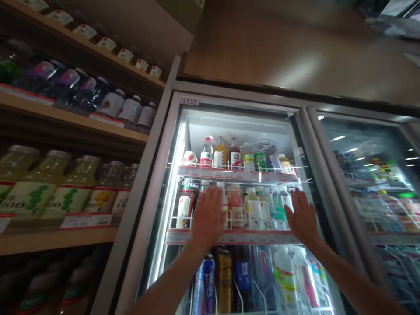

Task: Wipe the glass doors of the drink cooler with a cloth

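Note:
A lit drinks cooler [183, 144] stands in front of me, its racks full of bottles. My left hand [207, 216] is raised with flat, spread fingers in front of the middle rack [249, 237], over a row of bottles [252, 208]. My right hand [302, 218] is raised the same way at the right end of that rack, fingers stretched out, near the edge of the glass door [300, 131]. Neither hand holds anything. Whether the hands touch glass or reach inside I cannot tell. Below them stand cans and larger bottles [243, 275].
Wooden shelves [65, 116] on the left carry rows of jars and juice bottles with price tags. A second cooler with a closed glass door [377, 192] stands to the right. A brown panel runs above both coolers.

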`<action>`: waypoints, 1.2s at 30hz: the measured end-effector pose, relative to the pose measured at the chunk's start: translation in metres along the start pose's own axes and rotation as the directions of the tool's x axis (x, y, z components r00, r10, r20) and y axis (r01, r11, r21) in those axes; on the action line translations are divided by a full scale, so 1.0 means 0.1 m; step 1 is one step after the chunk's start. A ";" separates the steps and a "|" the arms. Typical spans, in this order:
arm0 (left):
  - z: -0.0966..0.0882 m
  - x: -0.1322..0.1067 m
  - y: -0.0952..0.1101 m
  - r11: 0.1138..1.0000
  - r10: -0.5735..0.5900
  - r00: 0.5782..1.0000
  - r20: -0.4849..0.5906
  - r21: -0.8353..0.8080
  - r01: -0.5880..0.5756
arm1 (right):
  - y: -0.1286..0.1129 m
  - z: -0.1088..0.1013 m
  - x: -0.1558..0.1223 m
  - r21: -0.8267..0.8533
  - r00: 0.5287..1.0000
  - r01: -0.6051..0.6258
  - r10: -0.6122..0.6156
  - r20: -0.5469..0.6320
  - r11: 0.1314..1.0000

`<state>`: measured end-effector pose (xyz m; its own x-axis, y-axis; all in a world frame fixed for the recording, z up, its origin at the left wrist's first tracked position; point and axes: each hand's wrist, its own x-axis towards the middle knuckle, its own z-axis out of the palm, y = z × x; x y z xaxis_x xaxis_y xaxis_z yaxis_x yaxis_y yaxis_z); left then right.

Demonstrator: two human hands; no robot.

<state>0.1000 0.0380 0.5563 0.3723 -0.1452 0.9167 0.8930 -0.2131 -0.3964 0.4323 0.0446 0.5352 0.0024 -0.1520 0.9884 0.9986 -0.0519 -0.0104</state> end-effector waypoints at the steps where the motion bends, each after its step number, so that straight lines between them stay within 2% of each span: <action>1: 0.04 0.00 0.14 0.992 0.126 0.992 0.007 -0.033 -0.126 | 0.02 -0.02 0.00 -0.004 1.000 0.006 -0.006 0.011 1.000; 2: 0.07 0.02 0.20 0.976 0.212 0.977 0.010 -0.058 -0.211 | 0.05 -0.04 0.00 -0.013 1.000 0.009 -0.009 0.023 1.000; 3: 0.08 0.06 0.16 0.969 0.238 0.971 0.013 -0.069 -0.237 | 0.09 -0.06 0.02 -0.024 1.000 0.004 -0.003 0.030 1.000; 4: 0.06 0.13 0.04 0.978 0.197 0.980 0.016 -0.066 -0.196 | 0.14 -0.09 0.04 -0.036 0.999 -0.009 0.011 0.033 0.999; 5: 0.02 0.23 -0.14 0.993 0.103 0.995 0.015 -0.053 -0.102 | 0.19 -0.11 0.07 -0.046 0.999 -0.023 0.025 0.033 0.999; 6: -0.02 0.35 -0.35 0.999 -0.043 0.999 0.001 -0.033 0.043 | 0.24 -0.13 0.11 -0.050 0.999 -0.034 0.035 0.028 0.998; 8: -0.09 0.64 -0.71 0.958 -0.288 0.954 -0.082 -0.016 0.287 | 0.33 -0.16 0.21 -0.041 0.999 -0.031 0.032 0.023 0.999; 9: -0.11 0.79 -0.80 0.931 -0.364 0.924 -0.113 -0.020 0.364 | 0.37 -0.16 0.26 -0.032 0.999 -0.020 0.021 0.026 0.999; 10: -0.10 0.93 -0.79 0.920 -0.392 0.911 -0.128 -0.030 0.391 | 0.39 -0.16 0.30 -0.022 1.000 -0.011 0.012 0.029 1.000; 11: -0.07 1.06 -0.68 0.925 -0.381 0.916 -0.123 -0.042 0.378 | 0.40 -0.16 0.33 -0.012 1.000 -0.006 0.006 0.028 1.000; 12: -0.02 1.16 -0.49 0.940 -0.340 0.935 -0.106 -0.054 0.336 | 0.41 -0.15 0.35 -0.001 1.000 -0.002 0.002 0.025 1.000; 14: 0.13 1.28 0.11 0.975 -0.213 0.975 -0.058 -0.082 0.208 | 0.41 -0.15 0.37 0.029 1.000 0.018 -0.018 0.012 0.999; 16: 0.30 1.30 0.82 0.991 -0.080 0.996 -0.039 -0.112 0.076 | 0.42 -0.19 0.35 0.068 0.998 0.058 -0.058 -0.003 0.996; 18: 0.43 1.25 1.43 0.984 0.088 0.996 -0.033 -0.153 -0.092 | 0.48 -0.26 0.35 0.100 0.994 0.111 -0.111 -0.010 0.989; 20: 0.50 1.23 1.77 0.944 0.260 0.965 -0.037 -0.200 -0.262 | 0.60 -0.36 0.35 0.115 0.989 0.150 -0.149 -0.016 0.982; 22: 0.54 1.36 1.81 0.916 0.328 0.944 -0.040 -0.228 -0.329 | 0.76 -0.47 0.38 0.118 0.986 0.165 -0.163 -0.028 0.979; 23: 0.55 1.49 1.74 0.924 0.302 0.952 -0.038 -0.232 -0.303 | 0.84 -0.52 0.39 0.119 0.986 0.165 -0.161 -0.039 0.979; 26: 0.61 2.00 1.52 0.971 0.088 0.996 -0.030 -0.221 -0.092 | 1.06 -0.63 0.38 0.124 0.987 0.156 -0.149 -0.062 0.980; 28: 0.65 2.17 1.61 0.974 0.024 0.999 -0.024 -0.224 -0.029 | 1.16 -0.67 0.31 0.132 0.988 0.151 -0.145 -0.055 0.980; 29: 0.67 2.13 1.76 0.971 0.051 0.999 -0.018 -0.233 -0.054 | 1.20 -0.69 0.27 0.135 0.988 0.150 -0.145 -0.047 0.979; 30: 0.67 1.99 1.97 0.963 0.112 0.994 -0.014 -0.247 -0.112 | 1.24 -0.71 0.21 0.138 0.989 0.149 -0.145 -0.041 0.979; 32: 0.64 1.48 2.47 0.917 0.292 0.956 -0.014 -0.282 -0.284 | 1.30 -0.75 0.07 0.148 0.989 0.145 -0.141 -0.040 0.978; 34: 0.57 0.85 2.87 0.835 0.467 0.884 -0.030 -0.314 -0.452 | 1.36 -0.80 -0.07 0.163 0.991 0.136 -0.132 -0.036 0.977; 35: 0.54 0.58 2.97 0.774 0.559 0.828 -0.049 -0.328 -0.542 | 1.39 -0.81 -0.13 0.167 0.991 0.132 -0.130 -0.024 0.977; 36: 0.51 0.40 2.97 0.674 0.668 0.738 -0.098 -0.339 -0.656 | 1.41 -0.83 -0.17 0.167 0.991 0.130 -0.130 -0.009 0.977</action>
<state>0.3928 0.0178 0.4779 0.8464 -0.3439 0.4065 0.2723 -0.3765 -0.8855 0.5687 -0.0418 0.5039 -0.1278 -0.1528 0.9799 0.9852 0.0946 0.1433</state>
